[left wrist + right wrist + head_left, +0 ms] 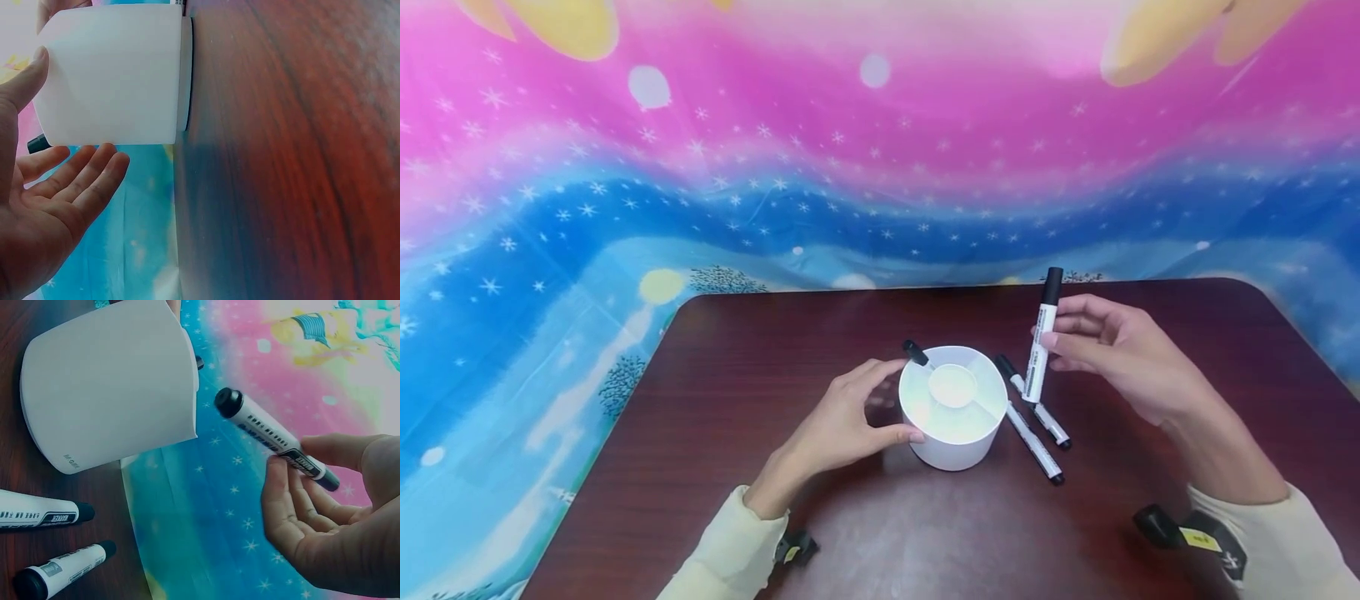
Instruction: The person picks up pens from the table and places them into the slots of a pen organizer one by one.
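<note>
1. Head view: closest in, two pale sleeves (pixel 718 546) reach over the front part of the desk (pixel 775 329), a black gadget (pixel 1202 542) strapped at the right wrist.
2. The left hand (pixel 838 421) rests around one side of a white pot (pixel 953 454), upright near the middle of the desk. From the left wrist camera, its fingers are straight and slightly parted along the wall, the thumb laid towards the rim.
3. That pot looks to me like thin, stiff plastic: light, smooth, easily nudged. I'd steady it low on the wall; a tug at the rim could tip it. One capped marker (pixel 915 352) leans inside, its black end poking over the rim on the side facing the desk's left edge.
4. Two more markers, one nearer (pixel 1036 446) and one farther (pixel 1052 425), lie just beside the pot, towards the desk's right edge. Being round, they'd probably roll if bumped.
5. The right hand (pixel 1123 358) pinches the held marker (pixel 1038 358) between thumb and fingertips, raised above that loose pair, long black cap uppermost. It should be light, rigid and a bit slick; mid-barrel seems the sensible grip, since tugging the cap might pull it off.
6. The desk is dark reddish-brown with a woody grain, shiny in front; its far corners are rounded.
7. Beyond the far edge hangs a pink-and-blue cloth (pixel 850 183) printed with snowflakes.
</note>
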Demonstrator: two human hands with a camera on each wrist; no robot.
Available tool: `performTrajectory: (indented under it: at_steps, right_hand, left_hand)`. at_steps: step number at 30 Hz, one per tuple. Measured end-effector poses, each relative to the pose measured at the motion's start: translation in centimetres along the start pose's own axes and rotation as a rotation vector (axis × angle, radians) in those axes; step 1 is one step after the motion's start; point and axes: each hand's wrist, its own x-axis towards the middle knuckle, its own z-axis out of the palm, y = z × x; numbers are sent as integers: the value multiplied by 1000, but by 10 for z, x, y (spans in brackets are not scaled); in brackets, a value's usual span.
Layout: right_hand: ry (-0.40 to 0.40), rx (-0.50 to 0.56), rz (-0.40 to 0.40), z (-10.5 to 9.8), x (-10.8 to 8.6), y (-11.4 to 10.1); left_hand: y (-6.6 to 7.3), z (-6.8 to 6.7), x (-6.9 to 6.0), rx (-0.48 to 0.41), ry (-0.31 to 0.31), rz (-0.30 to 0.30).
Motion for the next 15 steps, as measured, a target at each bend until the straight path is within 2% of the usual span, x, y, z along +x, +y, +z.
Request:
performTrajectory:
  at_steps: [4,7,15]
  right_hand:
    - [20,63,-31,4,0,-1]
    - [34,57,-44,9,0,-1]
    - [61,-103,-74,25,0,3]
  left_hand:
    - [0,-1,0,-1,3,1]
    - [1,-1,0,-3,4,4]
    - [2,0,-1,-4,3,6]
